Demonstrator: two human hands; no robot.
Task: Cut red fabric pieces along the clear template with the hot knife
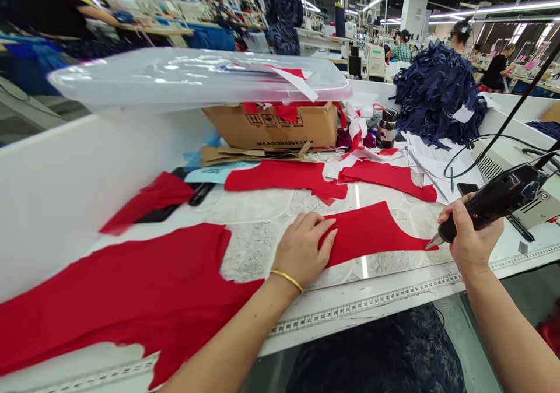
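My left hand (304,247) lies flat, fingers together, pressing down the left end of a small red fabric piece (371,230) on the white patterned table (258,230). My right hand (470,235) is wrapped round a black corded hand tool (499,197). The tool's metal tip touches the right point of that red piece. A large red fabric panel (131,299) lies at the lower left, under my left forearm. A gold bangle sits on my left wrist.
More red pieces (284,177) (389,177) lie further back, by a cardboard box (271,126) under a clear plastic lid (192,75). A dark blue fabric heap (437,93), a metal cup (387,127), papers and a machine (503,162) are at right. People work behind.
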